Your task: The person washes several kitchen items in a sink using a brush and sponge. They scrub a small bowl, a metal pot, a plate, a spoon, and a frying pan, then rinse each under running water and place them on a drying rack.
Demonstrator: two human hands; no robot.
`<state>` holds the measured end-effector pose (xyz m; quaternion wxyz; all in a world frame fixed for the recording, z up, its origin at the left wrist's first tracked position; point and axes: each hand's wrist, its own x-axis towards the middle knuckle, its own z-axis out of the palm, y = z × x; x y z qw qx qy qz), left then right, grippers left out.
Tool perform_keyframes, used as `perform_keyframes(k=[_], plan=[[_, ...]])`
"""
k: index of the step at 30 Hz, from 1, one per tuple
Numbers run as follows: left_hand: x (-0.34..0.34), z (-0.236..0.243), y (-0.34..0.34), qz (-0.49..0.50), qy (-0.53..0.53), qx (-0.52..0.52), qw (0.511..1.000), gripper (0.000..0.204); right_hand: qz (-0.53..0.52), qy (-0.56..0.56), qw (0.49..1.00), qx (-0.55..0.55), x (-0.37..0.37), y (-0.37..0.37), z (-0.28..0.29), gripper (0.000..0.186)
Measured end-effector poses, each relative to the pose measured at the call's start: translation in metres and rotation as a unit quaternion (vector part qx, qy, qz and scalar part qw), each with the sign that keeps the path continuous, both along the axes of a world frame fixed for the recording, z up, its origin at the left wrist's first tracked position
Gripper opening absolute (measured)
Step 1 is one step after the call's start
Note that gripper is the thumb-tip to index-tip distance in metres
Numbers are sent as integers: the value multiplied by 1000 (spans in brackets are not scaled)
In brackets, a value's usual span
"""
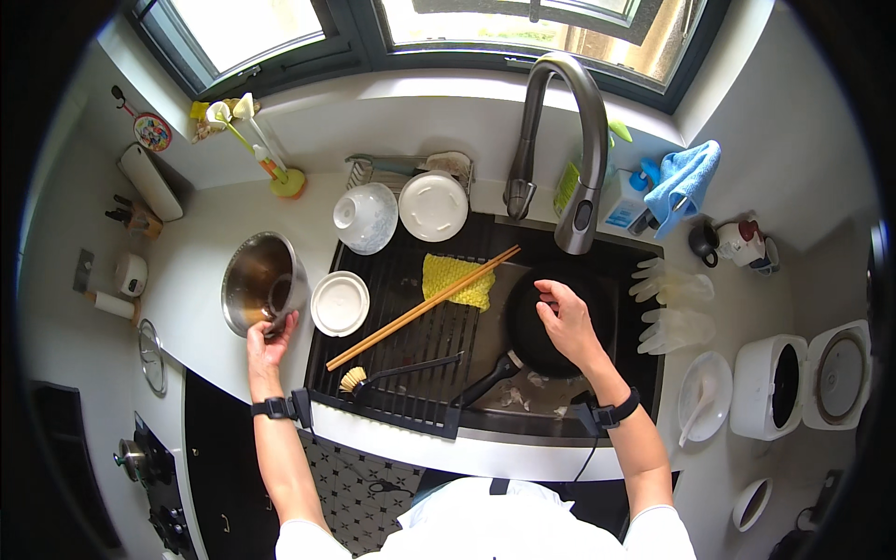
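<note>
My left hand [270,343] grips the near rim of a stainless steel mixing bowl [239,289], which is tilted over the counter on the left. My right hand [567,322] hovers above a black frying pan [541,345] in the sink, fingers loosely bent and apart, holding nothing. Beside the bowl lies a small white lid or dish [340,304]. A pair of long wooden chopsticks [411,315] crosses the black drying rack [411,397] and a yellow mesh cloth [481,291]. Nearer to me is a dish brush [355,379] with a black handle.
A grey faucet [597,121] arches over the sink [644,392]. Behind the rack stand a glass bowl [373,229] and a white round dish [434,205]. Clear gloves [681,329], a white plate [714,373] with a spoon and an open rice cooker [767,387] are at right.
</note>
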<state>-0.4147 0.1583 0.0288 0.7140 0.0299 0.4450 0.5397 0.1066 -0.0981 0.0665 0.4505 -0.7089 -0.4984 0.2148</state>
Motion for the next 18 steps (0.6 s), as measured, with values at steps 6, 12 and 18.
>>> perform_keyframes(k=[6, 12, 18], plan=[[-10, -4, -47, -34, 24, 34, 999, 51, 29, -3, 1000, -10, -1, -3, 12, 32], [-17, -3, -49, -19, -1, 31, 999, 38, 43, 23, 999, -4, -4, -3, 12, 29], [-7, 8, -69, -4, 55, 22, 998, 42, 52, 36, 998, -18, 5, -17, 9, 29]])
